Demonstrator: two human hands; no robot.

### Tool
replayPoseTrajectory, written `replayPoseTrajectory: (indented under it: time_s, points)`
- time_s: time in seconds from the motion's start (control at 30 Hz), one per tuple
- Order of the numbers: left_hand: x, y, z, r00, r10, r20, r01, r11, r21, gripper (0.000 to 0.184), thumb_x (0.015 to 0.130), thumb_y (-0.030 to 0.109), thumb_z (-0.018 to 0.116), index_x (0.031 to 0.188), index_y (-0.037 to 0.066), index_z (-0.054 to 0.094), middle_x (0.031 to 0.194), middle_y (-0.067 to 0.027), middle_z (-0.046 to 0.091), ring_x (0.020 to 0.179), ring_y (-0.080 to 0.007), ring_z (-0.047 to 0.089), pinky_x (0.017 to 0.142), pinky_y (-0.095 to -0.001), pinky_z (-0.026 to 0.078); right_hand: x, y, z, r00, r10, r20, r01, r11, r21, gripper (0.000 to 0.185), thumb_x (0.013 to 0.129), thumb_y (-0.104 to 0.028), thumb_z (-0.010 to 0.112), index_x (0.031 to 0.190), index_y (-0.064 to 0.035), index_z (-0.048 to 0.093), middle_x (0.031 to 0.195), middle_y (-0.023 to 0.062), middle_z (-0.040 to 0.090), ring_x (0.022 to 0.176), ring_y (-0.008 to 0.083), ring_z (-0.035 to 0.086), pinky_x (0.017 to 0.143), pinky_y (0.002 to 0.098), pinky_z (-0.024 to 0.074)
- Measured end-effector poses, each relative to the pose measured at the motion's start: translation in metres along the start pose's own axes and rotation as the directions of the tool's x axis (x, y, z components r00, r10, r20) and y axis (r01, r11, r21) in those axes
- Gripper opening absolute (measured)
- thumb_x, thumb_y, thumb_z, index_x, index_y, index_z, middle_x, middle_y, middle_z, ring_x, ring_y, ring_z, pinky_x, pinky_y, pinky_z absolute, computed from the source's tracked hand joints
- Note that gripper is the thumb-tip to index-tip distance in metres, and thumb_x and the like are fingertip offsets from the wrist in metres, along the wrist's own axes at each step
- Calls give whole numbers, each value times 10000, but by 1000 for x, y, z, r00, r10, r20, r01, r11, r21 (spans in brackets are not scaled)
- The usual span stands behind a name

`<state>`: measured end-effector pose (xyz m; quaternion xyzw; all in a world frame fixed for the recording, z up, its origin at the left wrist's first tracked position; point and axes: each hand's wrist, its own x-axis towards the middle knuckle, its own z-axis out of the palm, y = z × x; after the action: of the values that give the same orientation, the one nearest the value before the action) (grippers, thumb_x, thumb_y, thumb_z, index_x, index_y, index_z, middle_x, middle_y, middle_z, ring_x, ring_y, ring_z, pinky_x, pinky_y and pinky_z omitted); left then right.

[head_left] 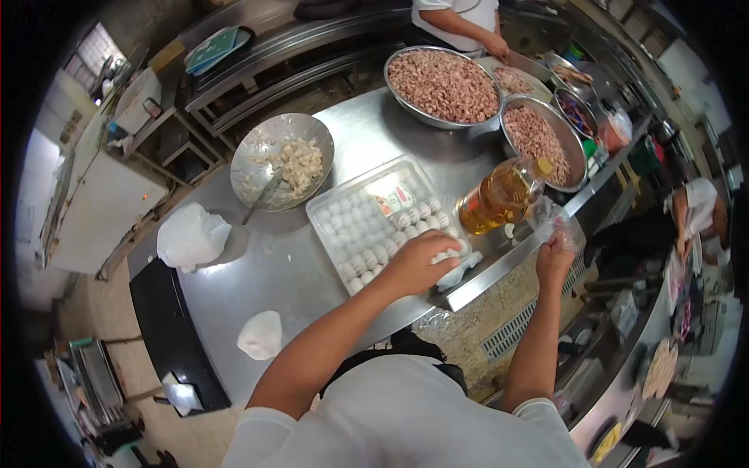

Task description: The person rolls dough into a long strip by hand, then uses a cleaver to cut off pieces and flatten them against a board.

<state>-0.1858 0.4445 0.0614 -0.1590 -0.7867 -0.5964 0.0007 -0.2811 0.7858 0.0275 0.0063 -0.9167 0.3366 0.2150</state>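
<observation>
My left hand (427, 261) reaches over the near right corner of a clear plastic tray (318, 209), fingers bent down among small white balls (421, 226). Whatever is under its fingertips is mostly hidden. Several of the balls have a ridged surface, and a printed label lies on the tray's far part. Past the table's right edge, my right hand (555, 257) is closed on a crumpled clear plastic bag (552, 218). Between the two hands stands a bottle of golden oil (493, 199) with a yellow cap, beside the tray.
A metal bowl of pale mixture (300, 168) with a spoon stands beyond the tray. Large bowls of chopped meat (443, 84) (538, 140) fill the table's far right. White bags (193, 236) (261, 335) lie at left. Another person (460, 19) works at the far end; a floor drain (507, 335) runs below.
</observation>
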Motion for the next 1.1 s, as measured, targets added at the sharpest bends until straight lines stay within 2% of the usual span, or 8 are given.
replayPoseTrajectory:
  time_s: [0.07, 0.13, 0.27, 0.47, 0.73, 0.87, 1.0, 1.1]
  points:
    - [38, -11, 30, 996, -60, -59, 60, 998, 5, 338, 939, 219, 716, 1202, 11, 677, 1135, -151, 694, 1010, -248, 693, 901, -340, 544, 19, 13, 8, 984, -135, 117, 139, 990, -32, 137, 794, 79, 550, 813, -38, 483, 801, -22, 484, 772, 118, 484, 698, 284, 439]
    - [67, -22, 62, 985, -118, -123, 119, 993, 4, 358, 941, 225, 713, 1221, 8, 665, 1136, -156, 699, 1009, -251, 694, 904, -338, 545, 25, -10, 10, 905, -127, 406, -110, 852, 513, 203, 779, 74, 561, 822, -101, 469, 803, -52, 445, 747, 93, 449, 667, 247, 392]
    - [111, -50, 118, 960, -151, -236, 93, 967, -239, 377, 903, 209, 744, 1199, -8, 661, 1091, -158, 726, 1014, -245, 702, 917, -373, 543, 34, 9, 30, 838, -144, 527, -338, 621, 707, 206, 828, -87, 607, 1021, -91, 536, 1006, -3, 513, 887, 112, 501, 756, 257, 421]
    - [115, -23, 135, 906, -3, -424, 4, 1000, 2, 259, 859, 89, 689, 1112, 35, 677, 1028, -159, 690, 969, -362, 683, 870, -446, 548, 48, 15, 33, 643, -276, 714, -506, 547, 667, 710, 869, -226, 655, 1499, -10, 409, 1403, 81, 539, 1283, 208, 529, 1077, 344, 423]
    - [129, -44, 115, 971, 223, -79, -137, 803, 579, 196, 882, 165, 602, 1022, 64, 696, 956, -150, 702, 922, -357, 708, 789, -479, 574, 52, 26, 34, 701, -277, 657, -419, 585, 694, 596, 865, -235, 767, 1356, -33, 497, 1248, 45, 575, 1139, 158, 528, 995, 309, 397]
    - [111, -44, 115, 990, 88, -112, 1, 783, 622, 186, 880, 155, 576, 939, 38, 708, 923, -157, 714, 897, -352, 718, 756, -486, 581, 48, 6, -1, 832, -78, 549, -185, 894, 407, 174, 968, -155, 681, 1024, -2, 622, 941, 52, 609, 880, 171, 554, 846, 307, 450]
    - [81, -17, 88, 992, -124, 4, 100, 819, 564, 254, 892, 161, 596, 1057, -9, 688, 1020, -177, 719, 923, -368, 718, 764, -481, 584, 56, 11, -38, 930, -140, 341, 166, 985, -49, 316, 1026, -287, 643, 1007, 26, 678, 907, 119, 678, 843, 198, 603, 800, 338, 506]
    - [52, -18, 95, 960, 74, -271, 71, 870, 488, 311, 927, 220, 644, 1164, 22, 680, 1054, -136, 706, 1015, -352, 692, 828, -464, 570, 38, -59, -48, 997, -21, 80, 9, 989, 147, 336, 1035, -313, 634, 991, 16, 686, 975, 119, 695, 896, 208, 622, 834, 338, 508]
